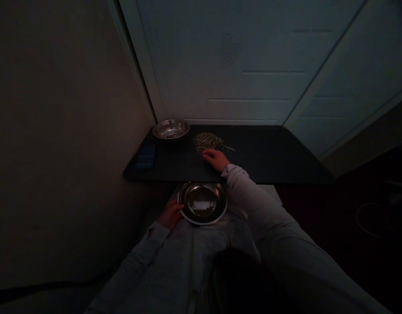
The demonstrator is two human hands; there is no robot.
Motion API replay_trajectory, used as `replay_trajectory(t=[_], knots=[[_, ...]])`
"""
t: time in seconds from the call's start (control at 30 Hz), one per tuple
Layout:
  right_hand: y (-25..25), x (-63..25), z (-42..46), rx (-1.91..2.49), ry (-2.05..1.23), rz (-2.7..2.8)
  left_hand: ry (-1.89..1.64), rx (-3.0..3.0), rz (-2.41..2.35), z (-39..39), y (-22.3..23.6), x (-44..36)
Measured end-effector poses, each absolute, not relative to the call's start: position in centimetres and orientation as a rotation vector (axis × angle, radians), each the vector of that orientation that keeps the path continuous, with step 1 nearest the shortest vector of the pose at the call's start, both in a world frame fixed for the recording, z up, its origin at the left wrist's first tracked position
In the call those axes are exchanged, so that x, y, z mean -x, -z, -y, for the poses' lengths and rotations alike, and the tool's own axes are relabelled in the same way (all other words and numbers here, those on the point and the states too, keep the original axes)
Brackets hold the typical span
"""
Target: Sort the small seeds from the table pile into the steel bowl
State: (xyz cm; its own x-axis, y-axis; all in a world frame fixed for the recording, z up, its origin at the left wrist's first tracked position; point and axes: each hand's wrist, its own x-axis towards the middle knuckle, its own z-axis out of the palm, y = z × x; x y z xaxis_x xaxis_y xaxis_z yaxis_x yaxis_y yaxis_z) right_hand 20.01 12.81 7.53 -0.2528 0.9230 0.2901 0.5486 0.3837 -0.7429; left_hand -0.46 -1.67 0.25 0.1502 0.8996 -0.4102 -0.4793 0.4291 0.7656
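Note:
A steel bowl (202,203) rests against my body, just below the table edge, with a small heap of dark seeds and a bright glare in its base. My left hand (170,214) grips its left rim. On the black table (262,163), my right hand (215,159) lies palm down, its curled fingers touching the near edge of a loose pile of grey-green seeds (210,141). In this dim light, I cannot tell whether those fingers hold any seeds.
A second steel bowl (170,129) stands at the table's far left corner, against the walls. A dark blue flat object (146,157) lies at the left edge. A white panelled door (220,61) rises behind the table, and a wall (63,131) runs along its left side.

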Motion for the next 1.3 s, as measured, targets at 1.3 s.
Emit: replay_trajectory(t=[1.3], knots=[[-8.6, -21.9, -8.0, 1.485, -0.615, 1.980, -1.119, -0.442, -0.995, 1.9, -0.9, 0.4]])
